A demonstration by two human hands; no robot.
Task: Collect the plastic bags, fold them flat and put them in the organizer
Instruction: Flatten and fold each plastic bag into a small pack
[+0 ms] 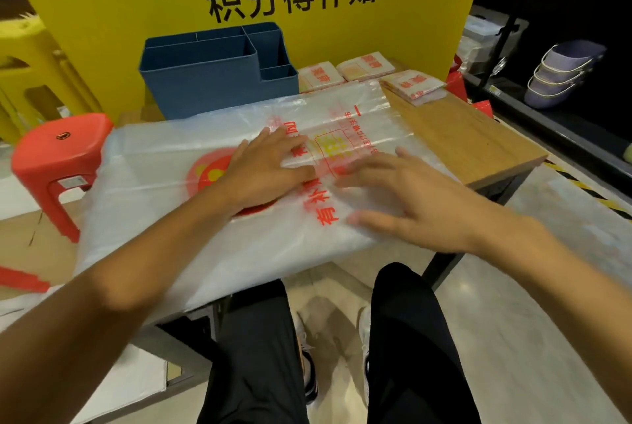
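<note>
Pressing flat: left hand [263,164] and right hand [403,198], fingers straight, on plastic bag [164,170] spread over counter [458,136] | organizer [212,81] just beyond the hands | folded bags [366,68] beside it

Single head-worn wide-angle view, facing forward and down, close over the table [458,136]

A thin, glossy translucent plastic bag [212,164] is spread on a matt wood-grain table [455,136]; the blue organizer [219,81] is made of smooth matt plastic.
</note>
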